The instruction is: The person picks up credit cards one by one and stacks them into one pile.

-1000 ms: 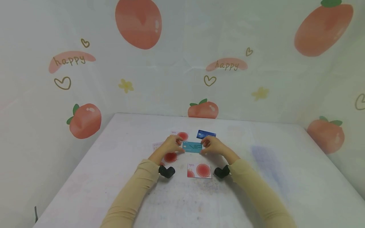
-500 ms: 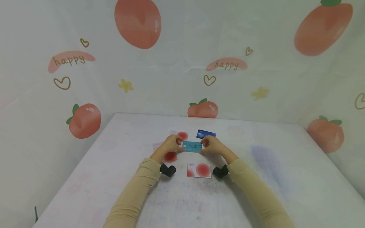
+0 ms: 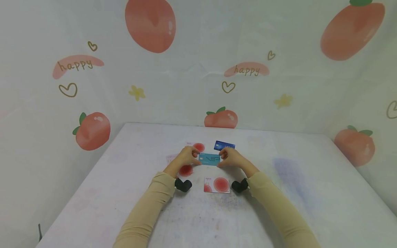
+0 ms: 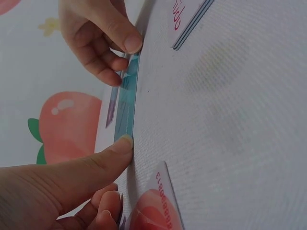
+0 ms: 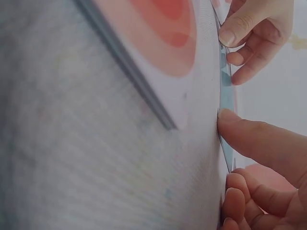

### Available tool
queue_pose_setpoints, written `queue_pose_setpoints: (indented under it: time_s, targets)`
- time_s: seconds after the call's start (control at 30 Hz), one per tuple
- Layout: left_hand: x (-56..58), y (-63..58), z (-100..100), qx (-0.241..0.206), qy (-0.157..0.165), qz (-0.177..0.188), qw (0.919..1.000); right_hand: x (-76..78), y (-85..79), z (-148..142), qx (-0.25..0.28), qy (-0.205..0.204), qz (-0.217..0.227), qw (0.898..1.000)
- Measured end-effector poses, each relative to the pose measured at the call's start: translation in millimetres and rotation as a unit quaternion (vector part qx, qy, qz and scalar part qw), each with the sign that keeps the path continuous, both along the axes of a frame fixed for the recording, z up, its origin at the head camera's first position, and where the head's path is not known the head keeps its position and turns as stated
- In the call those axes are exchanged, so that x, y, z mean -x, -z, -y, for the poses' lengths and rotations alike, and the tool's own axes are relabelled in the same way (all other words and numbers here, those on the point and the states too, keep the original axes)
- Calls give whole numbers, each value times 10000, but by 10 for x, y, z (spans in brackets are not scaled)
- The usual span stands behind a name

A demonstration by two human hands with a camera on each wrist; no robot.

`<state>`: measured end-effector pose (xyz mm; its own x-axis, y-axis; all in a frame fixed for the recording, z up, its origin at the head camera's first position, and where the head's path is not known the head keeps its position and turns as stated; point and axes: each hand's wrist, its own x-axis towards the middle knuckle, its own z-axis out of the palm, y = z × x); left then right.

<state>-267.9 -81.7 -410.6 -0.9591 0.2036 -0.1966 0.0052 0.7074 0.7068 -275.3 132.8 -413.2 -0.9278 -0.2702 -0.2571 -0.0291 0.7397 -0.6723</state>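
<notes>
A teal card (image 3: 209,159) with "VIP" printed on it faces up in the middle of the head view. Its left end is pinched between the thumb and fingers of my left hand (image 3: 186,156). My right hand (image 3: 232,158) pinches the right end the same way. In the left wrist view the teal card (image 4: 128,96) lies along the white surface, with a thumb at its near edge. The right wrist view shows the teal card (image 5: 225,96) edge-on. Whether it touches the tabletop cannot be told. Fingertips cover its two ends.
Closer to me lies a small stack of pink-and-white cards (image 3: 217,185). A dark blue card (image 3: 224,146) is behind my right hand. Around my left hand are a red-circle card (image 3: 198,147), a pale pink card (image 3: 171,158) and another red-circle card (image 3: 186,170), all partly hidden.
Both hands and the teal card stay almost in place. My left wrist has shifted slightly to the right over the past second, covering a bit of red card that showed beside it.
</notes>
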Motion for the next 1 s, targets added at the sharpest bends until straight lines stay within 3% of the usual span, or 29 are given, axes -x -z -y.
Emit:
queue_pose_setpoints:
  time_s: [0.27, 0.57, 1.0]
  targets:
    - [-12, -18, -6, -35, -48, 13, 10000, -15, -34, -20, 119, -256, -253, 9993]
    - [-25, -6, -4, -58, -148, 76, 9998, -6, 3, 15, 37, -52, -296, 9995]
    - [-59, -20, -51, -93, -82, -159, 9998, -35, -6, 21, 86, 95, -300, 9995]
